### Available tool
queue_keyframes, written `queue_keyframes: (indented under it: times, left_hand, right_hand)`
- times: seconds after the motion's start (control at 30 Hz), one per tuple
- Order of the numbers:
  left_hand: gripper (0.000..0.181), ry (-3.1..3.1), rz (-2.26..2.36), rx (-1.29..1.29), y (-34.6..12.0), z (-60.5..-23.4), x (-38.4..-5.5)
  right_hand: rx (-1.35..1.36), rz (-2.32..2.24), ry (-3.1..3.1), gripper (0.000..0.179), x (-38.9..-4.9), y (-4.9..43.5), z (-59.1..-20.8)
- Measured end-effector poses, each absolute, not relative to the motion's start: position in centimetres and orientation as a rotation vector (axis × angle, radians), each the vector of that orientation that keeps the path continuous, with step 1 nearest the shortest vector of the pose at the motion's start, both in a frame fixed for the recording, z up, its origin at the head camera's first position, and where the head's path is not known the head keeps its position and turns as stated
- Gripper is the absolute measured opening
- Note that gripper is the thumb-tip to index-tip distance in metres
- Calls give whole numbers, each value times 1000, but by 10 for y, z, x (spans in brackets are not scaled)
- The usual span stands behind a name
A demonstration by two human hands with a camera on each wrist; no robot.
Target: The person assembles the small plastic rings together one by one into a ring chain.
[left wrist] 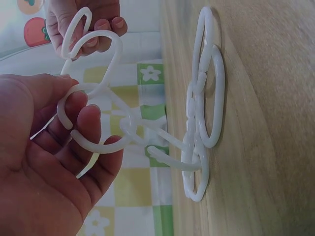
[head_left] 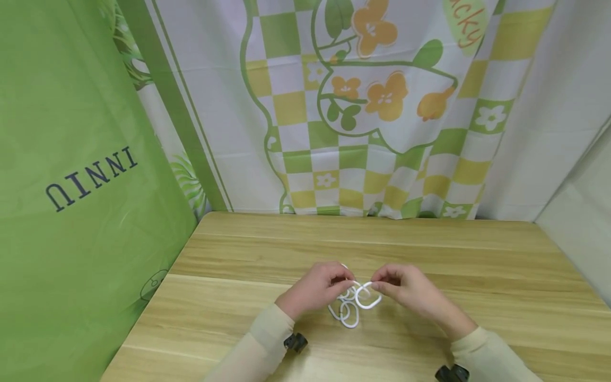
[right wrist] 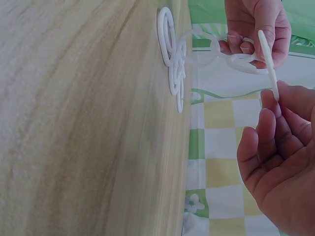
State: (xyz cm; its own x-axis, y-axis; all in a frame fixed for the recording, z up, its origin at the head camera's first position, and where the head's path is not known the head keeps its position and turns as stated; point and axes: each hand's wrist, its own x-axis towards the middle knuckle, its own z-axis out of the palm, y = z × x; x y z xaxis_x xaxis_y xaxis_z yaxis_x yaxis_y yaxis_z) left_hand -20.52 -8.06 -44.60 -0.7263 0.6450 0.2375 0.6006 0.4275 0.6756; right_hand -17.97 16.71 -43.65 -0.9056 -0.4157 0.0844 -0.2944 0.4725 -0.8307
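Note:
My left hand point(head_left: 315, 286) pinches a white plastic curtain ring point(left wrist: 101, 148) between thumb and fingers; a small gap shows in this ring. Another white ring point(right wrist: 268, 59) is pinched at its end by the thumb and fingers of my right hand point(head_left: 415, 291). In the left wrist view the two held rings look joined, though where they cross is partly hidden by the fingers. From the left hand's ring, linked rings slope down to several more white rings point(left wrist: 220, 98) lying overlapped on the table, below and between the hands.
The wooden table point(head_left: 229, 254) spreads around the hands. A patterned curtain point(head_left: 334, 159) hangs along its back edge, and a green cloth point(head_left: 95, 239) hangs along its left side. At the right stands a pale wall or cloth point(head_left: 582, 212). Each sleeve carries a black wrist device point(head_left: 296, 343).

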Motion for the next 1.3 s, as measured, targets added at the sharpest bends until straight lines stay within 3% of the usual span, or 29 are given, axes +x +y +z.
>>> queue_keyframes:
  times: [0.37, 1.0, 1.3]
  left_hand:
    - [13, 2630, 1127, 1253, -80, -445, -204]
    - [19, 2557, 1181, 1196, -81, -444, -203]
    - [8, 2506, 1181, 1130, -87, -444, -205]
  right_hand:
    - [-624, -1406, 2581, 11, -180, 165, -440]
    - [-694, -1429, 2572, 5, -181, 161, -447]
    - [-471, -1553, 2641, 13, -179, 157, -445]
